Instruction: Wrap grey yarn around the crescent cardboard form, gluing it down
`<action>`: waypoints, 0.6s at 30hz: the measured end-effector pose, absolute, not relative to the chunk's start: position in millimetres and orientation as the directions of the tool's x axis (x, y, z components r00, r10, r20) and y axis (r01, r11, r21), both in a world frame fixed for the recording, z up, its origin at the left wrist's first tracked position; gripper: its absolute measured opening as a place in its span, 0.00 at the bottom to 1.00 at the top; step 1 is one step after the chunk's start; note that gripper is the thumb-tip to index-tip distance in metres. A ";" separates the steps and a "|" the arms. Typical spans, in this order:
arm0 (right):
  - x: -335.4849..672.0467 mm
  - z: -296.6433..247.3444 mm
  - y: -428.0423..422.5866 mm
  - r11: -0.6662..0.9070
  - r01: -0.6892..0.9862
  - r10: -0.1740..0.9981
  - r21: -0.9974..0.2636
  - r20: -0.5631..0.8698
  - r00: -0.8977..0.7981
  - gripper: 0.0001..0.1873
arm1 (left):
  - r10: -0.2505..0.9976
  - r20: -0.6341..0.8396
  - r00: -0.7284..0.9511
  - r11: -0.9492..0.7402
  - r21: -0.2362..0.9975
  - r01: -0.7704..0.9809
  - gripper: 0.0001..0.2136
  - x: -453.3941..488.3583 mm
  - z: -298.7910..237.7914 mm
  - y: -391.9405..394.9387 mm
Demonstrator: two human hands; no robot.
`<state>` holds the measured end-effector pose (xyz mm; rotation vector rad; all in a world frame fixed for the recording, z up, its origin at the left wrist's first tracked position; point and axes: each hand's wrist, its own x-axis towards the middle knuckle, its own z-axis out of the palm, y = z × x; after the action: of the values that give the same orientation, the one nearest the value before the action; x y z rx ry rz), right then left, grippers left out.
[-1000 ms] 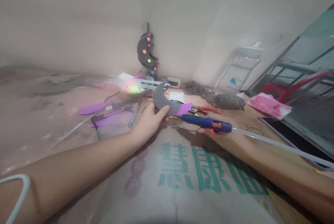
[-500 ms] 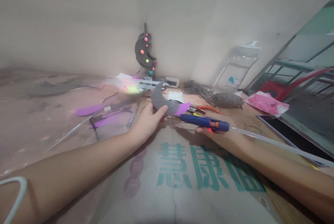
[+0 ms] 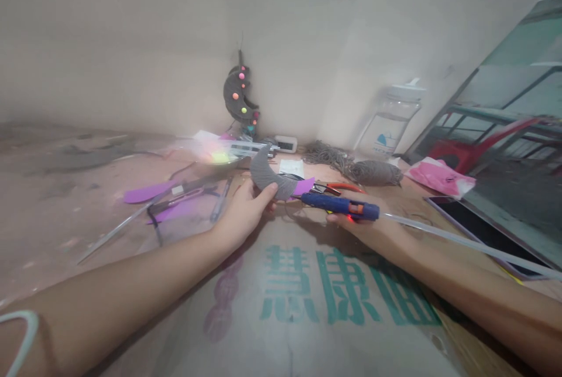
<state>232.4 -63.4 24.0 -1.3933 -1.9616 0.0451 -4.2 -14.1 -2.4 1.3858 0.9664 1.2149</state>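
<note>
- Left hand [image 3: 243, 213]: fingers clamped on the lower edge of a grey crescent [image 3: 267, 173], thumb on the near face, the other fingers behind.
- Crescent: held upright above the far edge of the board [image 3: 307, 348], one horn up, the other low and to the right.
- Purple piece [image 3: 306, 185]: just behind the low horn, poking out to the right; touching or not, impossible to tell.
- Right hand [image 3: 362, 226]: fingers wrapped from below around a blue glue gun [image 3: 340, 206], closed on its grip, a red light aglow at the fingers.
- Glue gun: about level, nozzle to the left, tip just below the low horn of the crescent; contact unclear.
- Glue stick [image 3: 461, 243]: clear, out of the back of the gun, slanted above the right forearm toward the right edge.
- Board: flat under both forearms, with large green print.
- Pliers [image 3: 346, 188]: red-handled, flat just beyond the gun.
- Yarn [image 3: 373, 172]: grey bundle further back, near a bottle [image 3: 390, 125] by the wall [image 3: 109, 61].
- Pink bag [image 3: 439, 176] and dark tablet [image 3: 483, 228]: far right, well apart from both hands.
- Moon [image 3: 239, 96]: dark, dotted with colour, up against the wall in the corner.
- Purple strip [image 3: 144, 194]: flat on the table [image 3: 57, 207], left of the left hand, among blurred tools.
</note>
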 end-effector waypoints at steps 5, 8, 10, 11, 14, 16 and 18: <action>238.1 16.6 -60.2 0.396 0.821 0.845 -0.411 0.513 -0.151 0.08 | 0.971 0.173 0.168 -0.168 0.985 -0.044 0.14 -4.2 -2.4 -14.4; 241.3 11.9 -58.1 0.393 0.809 0.843 -0.437 0.523 -0.127 0.09 | 0.971 0.167 0.171 -0.157 0.985 -0.069 0.15 -3.5 -1.9 -15.0; 242.0 10.6 -57.2 0.387 0.809 0.848 -0.442 0.515 -0.124 0.09 | 0.973 0.159 0.169 -0.144 0.985 -0.094 0.15 -3.2 -1.3 -15.1; 242.1 10.4 -56.8 0.380 0.809 0.852 -0.449 0.511 -0.116 0.09 | 0.973 0.156 0.170 -0.141 0.985 -0.101 0.15 -3.1 -1.0 -15.1; 241.8 10.3 -55.0 0.362 0.781 0.863 -0.510 0.501 -0.073 0.13 | 0.972 0.154 0.178 -0.139 0.986 -0.094 0.15 -3.0 0.2 -15.3; 241.4 11.2 -54.2 0.376 0.739 0.863 -0.558 0.502 -0.060 0.16 | 0.970 0.162 0.180 -0.148 0.985 -0.090 0.15 -2.9 1.1 -15.9; 240.5 13.7 -54.6 0.370 0.716 0.871 -0.592 0.488 -0.046 0.18 | 0.971 0.164 0.174 -0.149 0.984 -0.095 0.14 -2.9 1.6 -16.4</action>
<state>240.5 -54.6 13.7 -1.3918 -1.8034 0.2363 -2.9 -16.4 1.6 1.3421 0.9355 1.2220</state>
